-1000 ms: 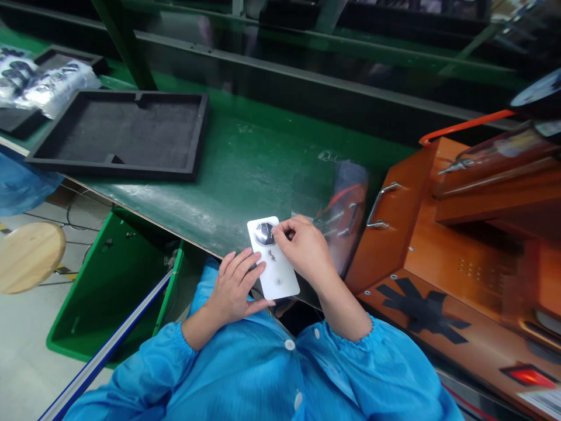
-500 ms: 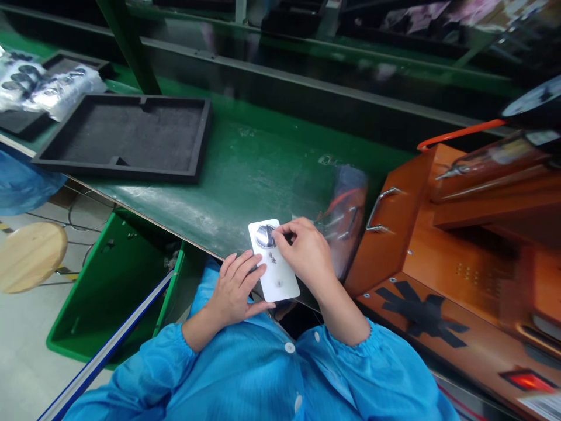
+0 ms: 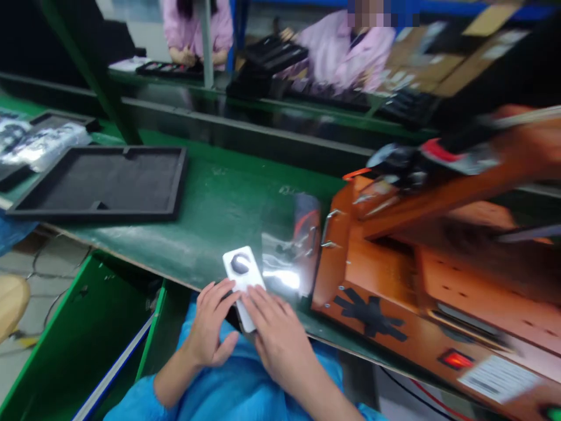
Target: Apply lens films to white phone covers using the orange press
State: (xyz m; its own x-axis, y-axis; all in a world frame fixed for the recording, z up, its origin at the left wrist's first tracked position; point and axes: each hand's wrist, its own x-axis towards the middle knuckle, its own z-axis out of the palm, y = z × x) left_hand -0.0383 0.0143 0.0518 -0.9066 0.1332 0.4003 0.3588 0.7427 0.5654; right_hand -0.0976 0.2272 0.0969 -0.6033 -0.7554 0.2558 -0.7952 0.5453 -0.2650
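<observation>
A white phone back panel (image 3: 255, 278) with a dark, shiny round camera ring (image 3: 241, 263) lies tilted at the front edge of the green bench, its lower end near my body. My left hand (image 3: 210, 321) has its fingertips against the panel's left edge, with the thumb spread away. My right hand (image 3: 280, 333) rests over the lower half, its fingers stretched out flat on the surface. That hand hides part of the panel, and its thumb is mostly out of sight.
An orange machine (image 3: 333, 251) with metal handles stands right, clear plastic film (image 3: 283, 260) beside it. A black foam tray (image 3: 177, 181) and bagged parts (image 3: 52, 143) lie left. Below is a green bin (image 3: 56, 327). Co-workers in pink sleeves (image 3: 324, 47) work across the bench.
My right hand has left the camera ring and moved down onto the panel's lower half. My left hand stays at the left edge. The camera view has swung upward and right.
</observation>
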